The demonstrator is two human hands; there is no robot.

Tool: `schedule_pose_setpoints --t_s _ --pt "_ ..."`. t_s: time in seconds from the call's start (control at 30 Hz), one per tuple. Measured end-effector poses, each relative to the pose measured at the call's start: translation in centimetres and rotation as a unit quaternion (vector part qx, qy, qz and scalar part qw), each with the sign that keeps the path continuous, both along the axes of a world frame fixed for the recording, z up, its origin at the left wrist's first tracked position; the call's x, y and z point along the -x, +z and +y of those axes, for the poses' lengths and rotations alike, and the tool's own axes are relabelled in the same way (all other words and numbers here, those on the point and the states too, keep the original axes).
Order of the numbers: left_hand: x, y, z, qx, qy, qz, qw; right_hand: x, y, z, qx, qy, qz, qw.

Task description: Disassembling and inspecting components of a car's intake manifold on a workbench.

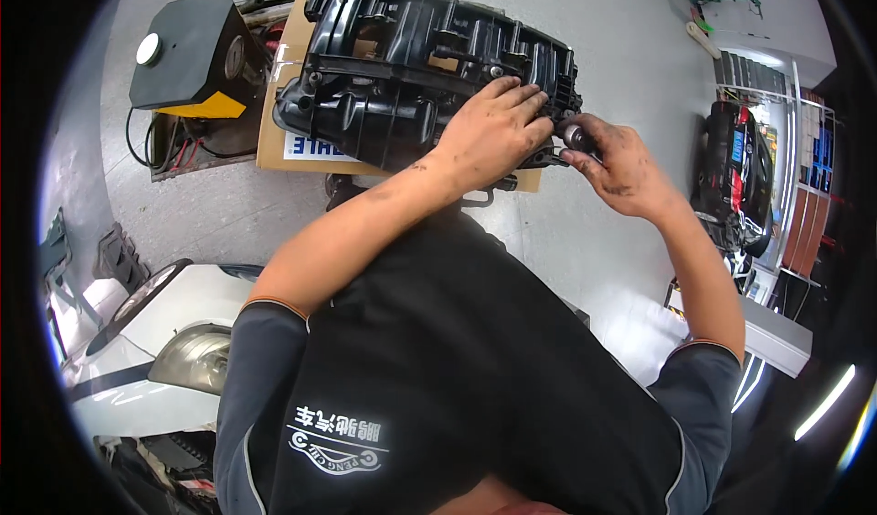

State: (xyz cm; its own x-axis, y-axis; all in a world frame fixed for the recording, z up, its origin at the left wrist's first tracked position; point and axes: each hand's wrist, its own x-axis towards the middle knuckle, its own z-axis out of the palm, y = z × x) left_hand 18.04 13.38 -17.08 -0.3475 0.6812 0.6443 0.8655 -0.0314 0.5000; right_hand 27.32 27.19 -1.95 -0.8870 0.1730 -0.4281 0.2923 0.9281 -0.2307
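In the head view, a black plastic manifold is laid across a cardboard box, its right end covered by the left hand, which is rested palm down; whether anything is pinched under those fingertips cannot be told. A small round metal piece is gripped between the thumb and curled fingers of the right hand, just beside that same end. For good work, the manifold should be pressed down firmly so that no sliding is allowed, and the metal piece should be held square and not forced, since plastic may be cracked. The manifold is moulded in glossy, curved, ribbed forms; the box is matt, brown and flat-sided.
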Motion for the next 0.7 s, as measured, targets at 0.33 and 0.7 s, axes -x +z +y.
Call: schedule_pose_setpoints --t_s 0.33,0.7 --pt "0.1 -0.5 0.2 -0.03 -0.027 -0.023 0.999 3.1 2.2 -0.1 -0.252 0.349 -0.049 0.901" --pt "0.1 -0.6 -0.1 -0.013 -0.047 -0.013 0.999 1.4 2.8 -0.3 -0.119 0.124 -0.097 0.98"
